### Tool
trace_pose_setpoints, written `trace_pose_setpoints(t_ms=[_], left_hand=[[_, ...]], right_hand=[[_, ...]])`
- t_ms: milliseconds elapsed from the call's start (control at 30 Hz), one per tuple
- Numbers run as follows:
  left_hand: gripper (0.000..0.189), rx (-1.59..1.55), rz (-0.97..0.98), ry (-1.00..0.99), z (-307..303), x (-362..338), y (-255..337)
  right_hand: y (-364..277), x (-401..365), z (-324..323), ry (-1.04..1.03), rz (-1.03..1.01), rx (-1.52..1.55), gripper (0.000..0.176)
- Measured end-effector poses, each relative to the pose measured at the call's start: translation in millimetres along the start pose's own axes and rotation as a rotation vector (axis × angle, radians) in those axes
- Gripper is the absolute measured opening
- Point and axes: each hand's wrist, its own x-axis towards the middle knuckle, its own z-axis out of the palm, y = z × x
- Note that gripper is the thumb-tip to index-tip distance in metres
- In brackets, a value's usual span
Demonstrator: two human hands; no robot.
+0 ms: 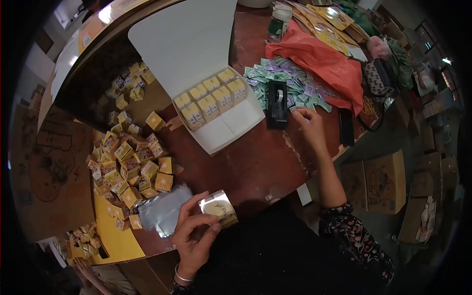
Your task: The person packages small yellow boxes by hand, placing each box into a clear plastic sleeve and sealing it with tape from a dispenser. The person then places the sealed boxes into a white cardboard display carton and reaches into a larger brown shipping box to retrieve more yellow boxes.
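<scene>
In my left hand [194, 233] is a small yellow box [220, 209] with a shiny clear wrap, pinched between thumb and fingers above the table's front edge. My right hand [310, 125] is at the near edge of a pile of small green and purple packets [300, 81], its fingertips pinched on a green packet [293, 108]. Just left of that hand stands a black tape dispenser [278, 110]. An open white carton [236, 125] holds rows of yellow boxes [211, 101]. Flat clear plastic sleeves [164, 211] lie left of my left hand.
Loose small yellow boxes [130, 167] are heaped on the left, before a large cardboard box [88, 83] on its side. A red plastic bag [324, 61], glass jar [279, 22] and black phone-like slab [346, 127] lie right. Another person's hands [84, 269] show lower left.
</scene>
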Motion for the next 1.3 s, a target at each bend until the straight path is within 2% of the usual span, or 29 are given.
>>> trace_pose_setpoints(t_ms=[67,200,300,400,500,567,667,733,900,1067,1100,1167,1200,1300], left_hand=[[0.021,0.043,0.039,-0.011,1,7,-6],[0.021,0.026,0.024,-0.007,13,14,-6],[0.021,0.019,0.023,0.003,13,14,-10],[0.021,-0.013,-0.004,0.017,13,13,-9],[0.021,-0.012,-0.01,0.007,13,13,-15],[0.021,-0.011,-0.032,-0.008,12,11,-18],[0.021,-0.029,-0.063,-0.009,14,10,-20],[0.021,-0.094,-0.078,0.006,16,11,-19],[0.022,-0.105,-0.01,0.042,13,14,-23],[0.025,-0.154,-0.008,0.119,12,18,-18],[0.025,-0.122,0.025,0.134,12,20,-17],[0.025,-0.049,0.074,0.151,11,23,-17],[0.024,0.016,0.15,0.162,11,26,-22],[0.024,0.238,0.245,0.135,13,32,-17]], right_hand=[[24,9,11,-0.046,0.004,-0.053,0.028],[20,12,29,-0.051,0.034,-0.011,0.026],[12,9,27,-0.1,0.231,0.193,0.02],[9,1,31,-0.043,0.242,0.312,0.017],[6,-10,35,-0.047,0.247,0.593,0.018],[2,-20,32,-0.07,0.222,0.481,0.019],[42,-21,39,-0.025,0.015,0.192,0.019],[37,-25,44,0.033,-0.077,0.099,0.018],[18,-39,54,0.14,-0.054,0.181,0.015],[16,-46,42,0.165,-0.27,-0.062,0.007],[-3,-53,36,0.169,-0.361,-0.168,0.006],[-46,-74,32,-0.011,-0.193,0.149,0.004],[-67,-86,30,-0.218,-0.172,0.367,0.002],[-132,-126,39,-0.558,-0.112,0.656,0.006]])
